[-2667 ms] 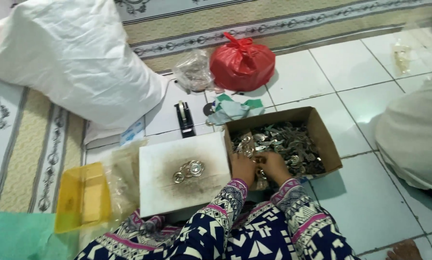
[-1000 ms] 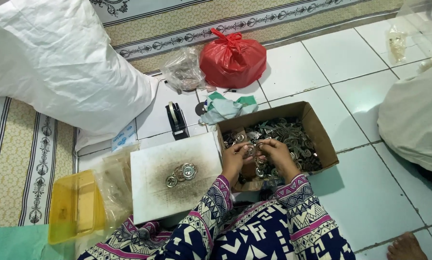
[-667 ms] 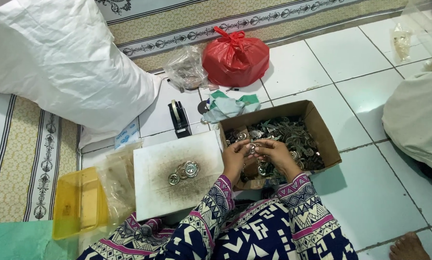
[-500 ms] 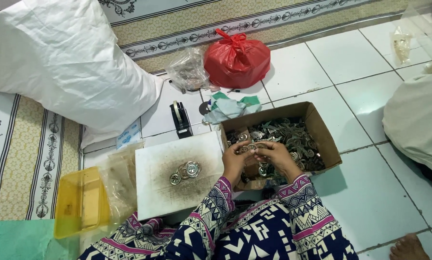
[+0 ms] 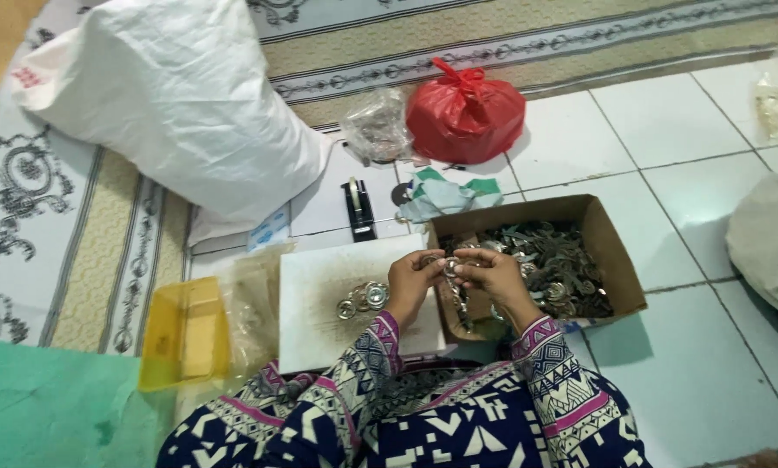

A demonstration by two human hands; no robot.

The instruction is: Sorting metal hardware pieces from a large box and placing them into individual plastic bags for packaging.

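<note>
My left hand [image 5: 410, 284] and my right hand [image 5: 491, 273] meet over the near left corner of a brown cardboard box [image 5: 616, 260]. Both pinch one small metal part [image 5: 449, 266] between their fingertips. The box is full of several small metal parts [image 5: 552, 263]. To its left lies a white board [image 5: 319, 325] with a little cluster of round metal pieces [image 5: 362, 299] on it, just left of my left hand. My patterned sleeves [image 5: 458, 407] fill the bottom of the view.
A big white sack [image 5: 168, 104] lies at the back left on a patterned mat [image 5: 25, 225]. A red plastic bag [image 5: 464, 113], a clear bag [image 5: 376, 128], a black stapler [image 5: 358, 208] and green-white paper [image 5: 445, 192] sit behind the box. A yellow tray [image 5: 183, 334] stands left.
My hands have come up out of the box's metal parts and drawn together at its left corner, now pinching one small part between them.
</note>
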